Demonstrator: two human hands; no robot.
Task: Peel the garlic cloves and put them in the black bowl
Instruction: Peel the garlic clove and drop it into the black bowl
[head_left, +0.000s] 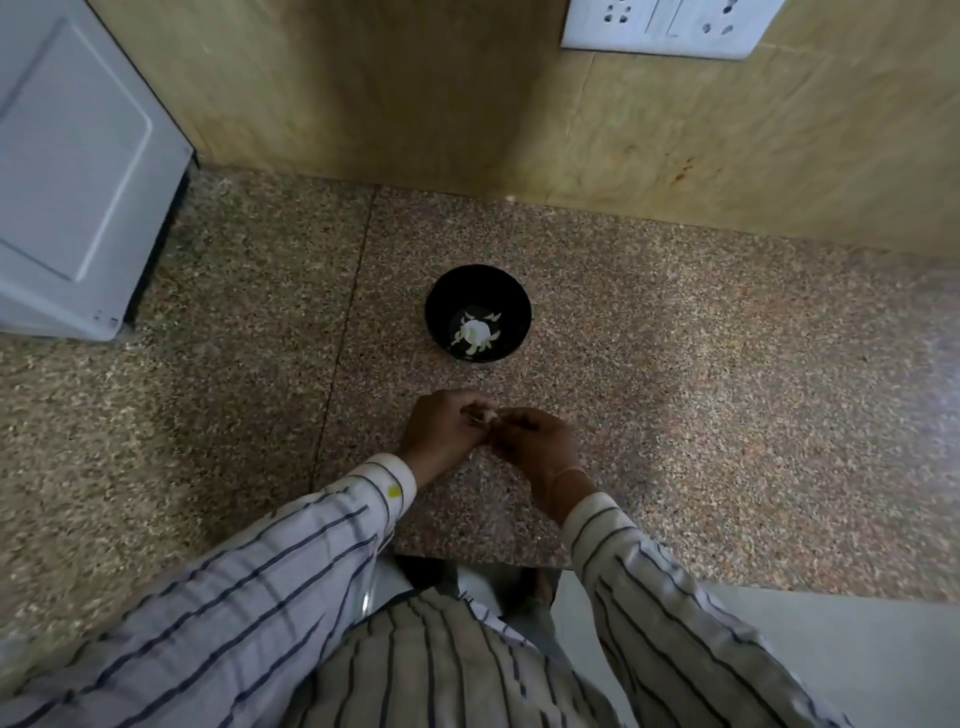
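A speckled granite countertop (727, 389) fills the view, with a white appliance (78, 171) at its far left and a socket panel (670, 23) on the wall behind. The black bowl (441, 291) sits mid-counter with pale garlic pieces (475, 332) inside. Just in front of it, the left hand (441, 434) and right hand (535, 441) meet, curled fingers of both pinching a small whitish garlic clove (488, 414) between them

Bowl (478, 313) mid-counter (727, 415), open granite all round; white appliance (78, 171) blocks far-left corner, wall (415, 104) bounds far edge.
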